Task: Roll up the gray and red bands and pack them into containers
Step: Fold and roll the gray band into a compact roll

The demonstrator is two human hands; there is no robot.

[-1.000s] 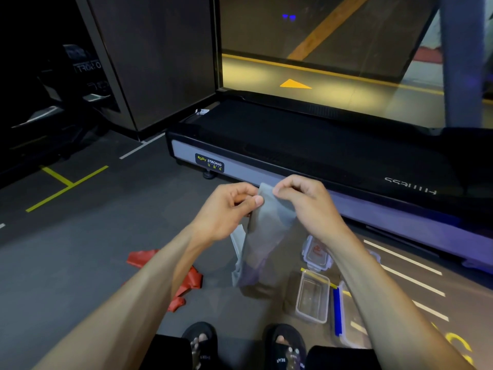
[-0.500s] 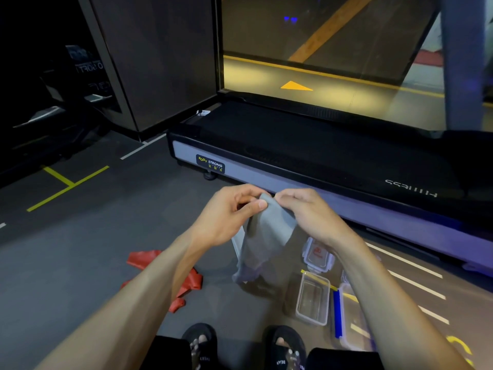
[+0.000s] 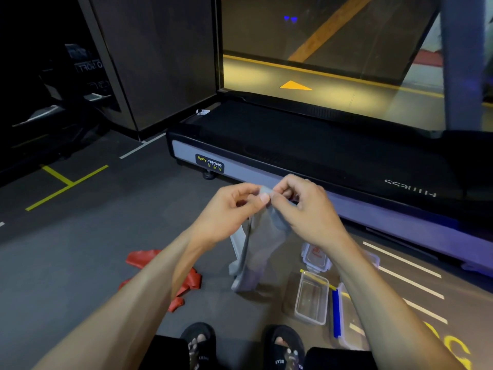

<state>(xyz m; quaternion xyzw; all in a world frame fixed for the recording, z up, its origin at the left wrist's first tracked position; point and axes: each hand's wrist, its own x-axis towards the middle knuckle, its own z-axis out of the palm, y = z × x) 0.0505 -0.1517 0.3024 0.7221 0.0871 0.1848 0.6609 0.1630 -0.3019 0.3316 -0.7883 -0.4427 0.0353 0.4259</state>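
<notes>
- Left hand: raised in front of the body, fingers curled, thumb and forefinger pinching the top edge of the gray band
- Right hand: just beside the left, fingertips nearly touching it, fingers curled and pinching the same top edge of the gray band from the other side
- Gray band: held up in the air between the two hands; its length hangs down loose below them, with the lower end reaching the floor or close to it, which of the two cannot be told; a small piece at the top appears bunched between the fingertips
- Red band: lying crumpled on the floor to the left, partly hidden behind the left forearm, well apart from the gray band and touched by neither hand
- Open clear container: standing on the floor to the right of the hanging gray band, under the right forearm; nothing can be made out inside it
- Lid with blue strip: lying just beside the open container on its right
- Second clear container: on the floor beyond the first, lid on, a red mark showing on it; partly covered by the right forearm
- Treadmill: standing across the far side of the floor, beyond the hands
- Feet in black sandals: at the bottom edge of view, below the hands
</notes>
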